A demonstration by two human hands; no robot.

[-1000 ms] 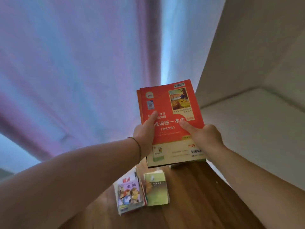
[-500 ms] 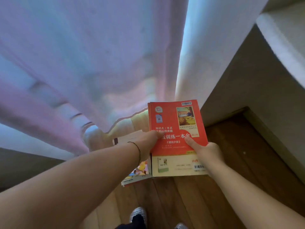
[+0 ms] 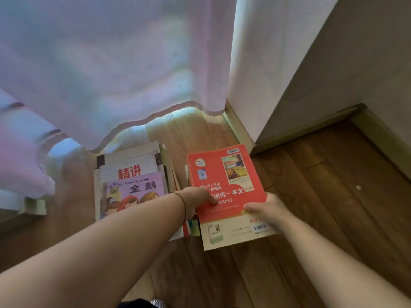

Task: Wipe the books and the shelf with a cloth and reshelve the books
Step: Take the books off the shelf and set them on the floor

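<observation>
Both hands hold a red book [image 3: 224, 181] with a cream lower band, low over the wooden floor [image 3: 322, 196]. My left hand [image 3: 198, 201] grips its left edge, thumb on the cover. My right hand [image 3: 266, 210] grips its lower right edge, thumb on top. More books seem to lie under the red one, and their edges show at its left side. To the left, a stack of books [image 3: 131, 185] lies on the floor, topped by a pink picture book. No cloth or shelf is in sight.
A sheer curtain [image 3: 111, 74] hangs down to just above the floor behind the stacks. A white wall corner [image 3: 255, 85] and a skirting board [image 3: 311, 127] stand to the right. Bare floor lies at the right and in front.
The view has swung down from the wall to the floor. Both hands have lowered the red book beside the stack on the floor, keeping the same grip.
</observation>
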